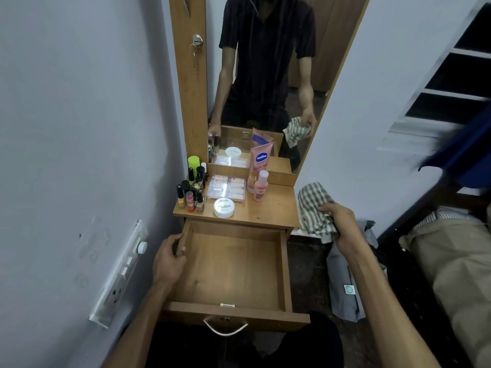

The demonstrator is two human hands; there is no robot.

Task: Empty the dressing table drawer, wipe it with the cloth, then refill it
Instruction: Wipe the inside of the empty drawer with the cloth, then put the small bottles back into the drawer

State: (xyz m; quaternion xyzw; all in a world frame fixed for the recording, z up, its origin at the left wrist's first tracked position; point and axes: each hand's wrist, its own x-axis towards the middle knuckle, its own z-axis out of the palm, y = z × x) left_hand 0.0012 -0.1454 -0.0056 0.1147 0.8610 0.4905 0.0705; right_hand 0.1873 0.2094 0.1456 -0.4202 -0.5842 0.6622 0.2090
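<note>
The wooden drawer (233, 264) of the dressing table is pulled out, and nothing lies inside it. My left hand (168, 258) grips the drawer's left wall, thumb inside. My right hand (338, 219) holds a green-and-white checked cloth (314, 208) in the air, just right of the table top. On the table top (276, 208) stand several nail polish bottles (191, 192), a clear box of small items (227, 187), a white round jar (224, 207), a pink Vaseline tube (259, 166) and a pink bottle (260, 185).
A mirror (265, 75) rises behind the table top and reflects me. The wall at left carries a switch and socket panel (119, 272). At right, a grey garment (342, 285) lies on the floor beside a bed (449, 261). A metal handle (225, 328) hangs on the drawer front.
</note>
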